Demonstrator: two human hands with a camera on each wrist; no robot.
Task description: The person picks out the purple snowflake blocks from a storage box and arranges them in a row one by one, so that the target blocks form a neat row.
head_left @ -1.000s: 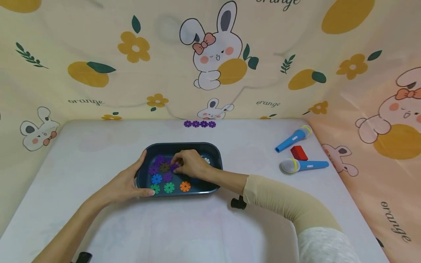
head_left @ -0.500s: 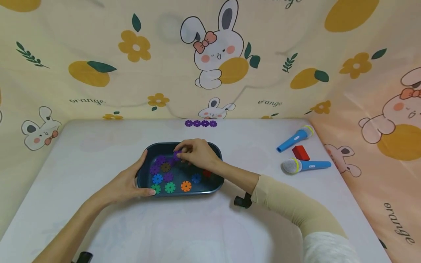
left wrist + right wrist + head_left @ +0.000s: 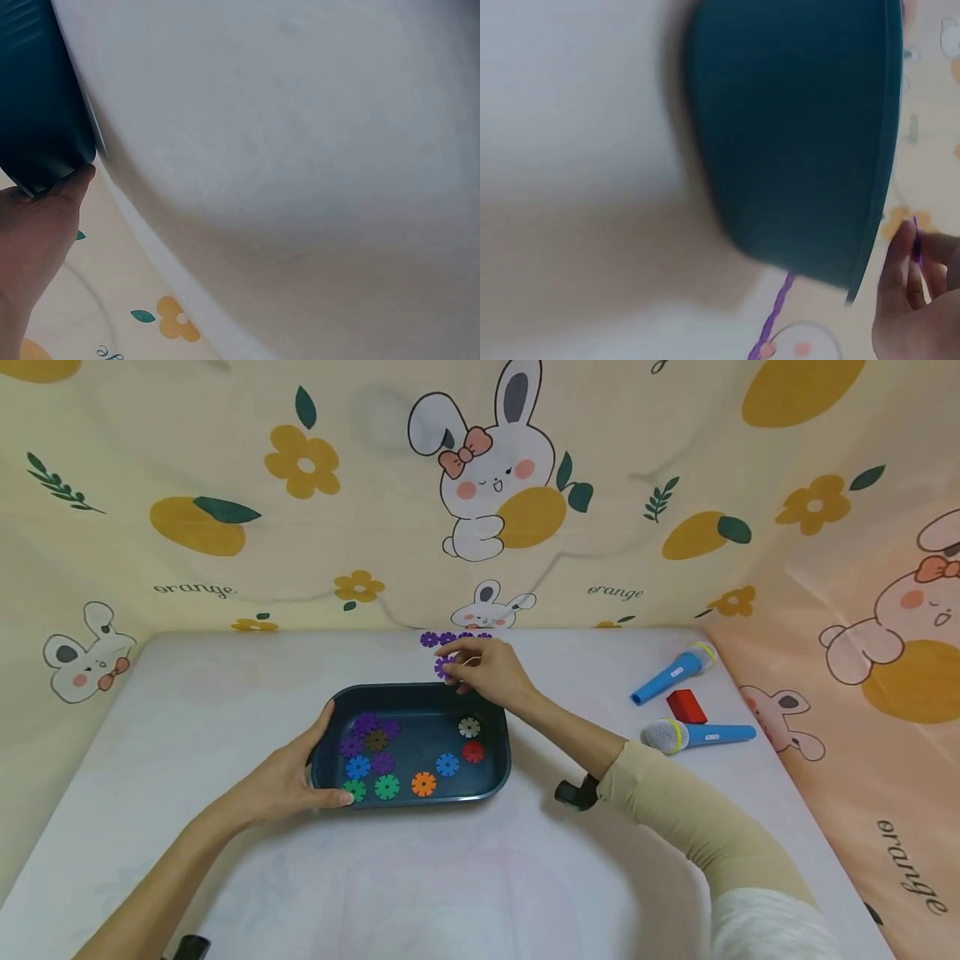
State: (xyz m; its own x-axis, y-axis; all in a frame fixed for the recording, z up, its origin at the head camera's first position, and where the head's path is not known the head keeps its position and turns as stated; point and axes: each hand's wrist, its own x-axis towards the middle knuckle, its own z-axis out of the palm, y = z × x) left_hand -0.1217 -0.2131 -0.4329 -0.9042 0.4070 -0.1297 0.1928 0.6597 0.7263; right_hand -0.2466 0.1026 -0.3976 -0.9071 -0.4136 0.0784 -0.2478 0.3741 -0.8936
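My left hand [image 3: 288, 777] grips the left end of a dark teal tray [image 3: 442, 739], thumb at the near corner and fingers along the side. Beyond the tray's far rim, my right hand [image 3: 493, 675] pinches a purple notched disc [image 3: 441, 668] between thumb and fingertips. That purple disc [image 3: 917, 247] appears edge-on in the right wrist view. Just behind the hand, a row of purple notched discs [image 3: 428, 639] lies at the table's back edge, partly covered by the fingers. Several more purple discs [image 3: 351, 746] sit in the tray's left part, around a brown disc [image 3: 377, 741].
Blue, green, orange, red and white discs also lie in the tray, among them an orange disc [image 3: 423, 784] and a white disc [image 3: 469, 727]. At the table's right are two blue toy microphones [image 3: 666, 677] [image 3: 720, 735] with a red block [image 3: 686, 707] between them.
My right hand has picked a purple disc from the tray's pile and carried it up and over the far rim, close to the purple row. My left hand stays on the tray.
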